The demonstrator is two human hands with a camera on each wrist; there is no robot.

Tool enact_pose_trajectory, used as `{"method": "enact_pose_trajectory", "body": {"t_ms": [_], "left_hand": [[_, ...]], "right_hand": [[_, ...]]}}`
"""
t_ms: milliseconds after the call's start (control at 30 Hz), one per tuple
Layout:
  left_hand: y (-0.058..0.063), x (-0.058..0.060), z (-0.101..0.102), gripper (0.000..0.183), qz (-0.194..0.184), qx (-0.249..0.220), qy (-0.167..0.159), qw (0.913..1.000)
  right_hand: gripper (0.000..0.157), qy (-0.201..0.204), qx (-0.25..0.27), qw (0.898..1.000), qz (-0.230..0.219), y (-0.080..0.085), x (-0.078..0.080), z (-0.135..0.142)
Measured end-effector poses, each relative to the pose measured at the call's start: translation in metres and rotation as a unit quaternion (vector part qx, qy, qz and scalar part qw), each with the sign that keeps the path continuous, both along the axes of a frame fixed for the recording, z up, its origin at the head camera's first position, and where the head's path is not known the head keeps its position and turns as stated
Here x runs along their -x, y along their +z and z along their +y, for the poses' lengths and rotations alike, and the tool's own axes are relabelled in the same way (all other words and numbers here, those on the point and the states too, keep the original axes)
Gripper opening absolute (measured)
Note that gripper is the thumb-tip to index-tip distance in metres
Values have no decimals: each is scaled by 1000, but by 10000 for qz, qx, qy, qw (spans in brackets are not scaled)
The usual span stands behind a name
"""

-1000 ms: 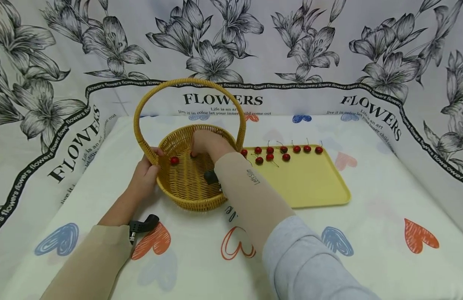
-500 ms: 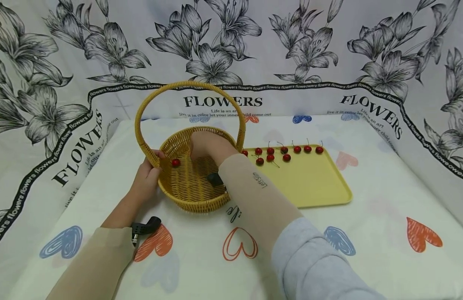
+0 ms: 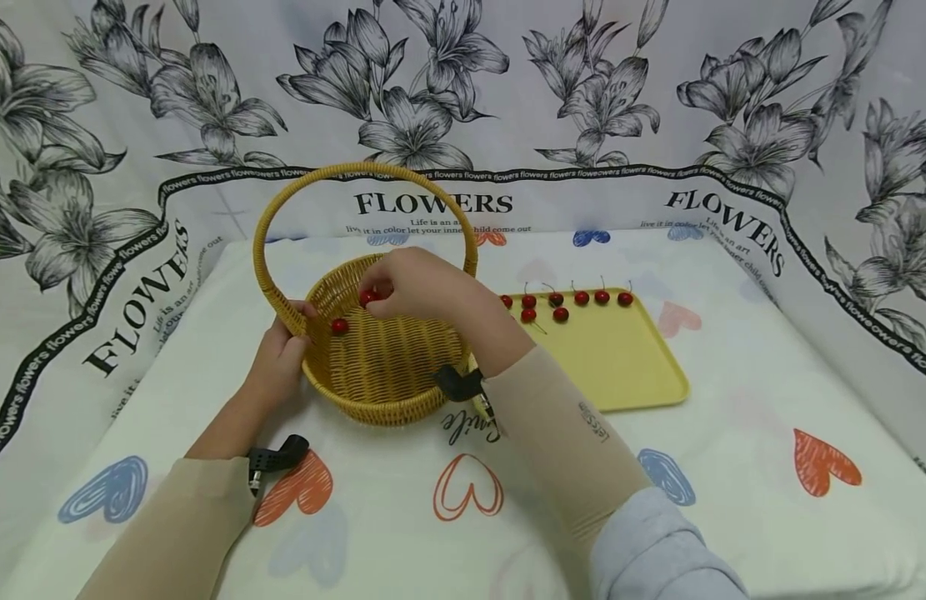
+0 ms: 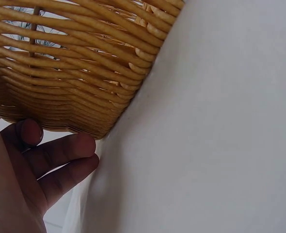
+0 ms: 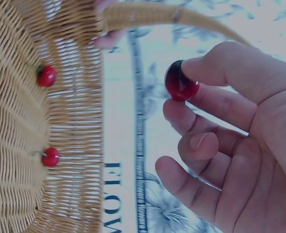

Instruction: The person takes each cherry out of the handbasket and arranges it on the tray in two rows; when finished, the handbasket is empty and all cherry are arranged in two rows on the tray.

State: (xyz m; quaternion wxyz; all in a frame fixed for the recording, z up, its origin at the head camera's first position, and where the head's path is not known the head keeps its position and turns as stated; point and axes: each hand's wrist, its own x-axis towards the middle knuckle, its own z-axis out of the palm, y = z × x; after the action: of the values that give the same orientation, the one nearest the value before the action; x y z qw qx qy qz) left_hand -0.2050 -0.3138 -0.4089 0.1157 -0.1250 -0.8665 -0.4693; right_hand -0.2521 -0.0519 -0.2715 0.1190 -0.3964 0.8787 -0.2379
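Observation:
In the head view, my left hand [image 3: 277,362] grips the rim of a yellow wicker basket [image 3: 387,408] at the foot of its tall handle. Its lower fingers [image 4: 65,150] show beside the basket's woven side in the left wrist view. Over the basket's inside, my right hand [image 3: 421,287] pinches a dark red cherry [image 5: 177,85] between thumb and fingertips, the other fingers loosely bent. Two more cherries with stems lie in the basket: an upper cherry [image 5: 46,76] and a lower cherry [image 5: 50,157] in the right wrist view.
Right of the basket lies a yellow tray [image 3: 613,367], with several stemmed cherries [image 3: 560,314] along its far edge. The basket's handle [image 3: 365,169] arches high behind my right hand. A white cloth [image 3: 568,492] printed with hearts covers the table, and a flowered cloth hangs behind.
My right hand has risen from deep in the basket and now shows a cherry in its fingertips. My left hand keeps its grip on the basket. The whole head view has shifted slightly.

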Motion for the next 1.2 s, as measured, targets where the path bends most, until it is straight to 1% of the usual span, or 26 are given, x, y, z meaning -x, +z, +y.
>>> {"method": "enact_pose_trajectory", "body": {"t_ms": [100,233,367,467,667,800,900,1033,1200], "left_hand": [[1,0,0,36,-69,33,36,10000],[1,1,0,36,-122,31,55,9999],[1,0,0,36,-97,-8,56,9999],[0,0,-1,36,-71,2,49,10000],[-2,2,-1,36,13,53,41,10000],[-1,1,1,36,-12,38,14,10000],[1,-1,1,36,-73,89,49,9999],[2,-2,1,37,-60,84,53,9999],[-1,0,2,37,-5,25,47,10000]], "right_hand": [[29,-90,227,9997,2,0,-15,17],[29,-261,552,9981,-107,-6,-28,43],[27,-583,960,9929,-392,-10,-36,70],[27,-873,1137,9879,-588,-11,-37,91],[32,-1347,1244,9800,-770,-11,-27,131],[34,-1878,1177,9718,-803,-14,-20,157],[35,-2313,1078,9645,-682,-19,-14,174],[36,-2796,837,9554,-451,-26,-4,192],[38,-3188,546,9455,-370,-41,8,213]]}}
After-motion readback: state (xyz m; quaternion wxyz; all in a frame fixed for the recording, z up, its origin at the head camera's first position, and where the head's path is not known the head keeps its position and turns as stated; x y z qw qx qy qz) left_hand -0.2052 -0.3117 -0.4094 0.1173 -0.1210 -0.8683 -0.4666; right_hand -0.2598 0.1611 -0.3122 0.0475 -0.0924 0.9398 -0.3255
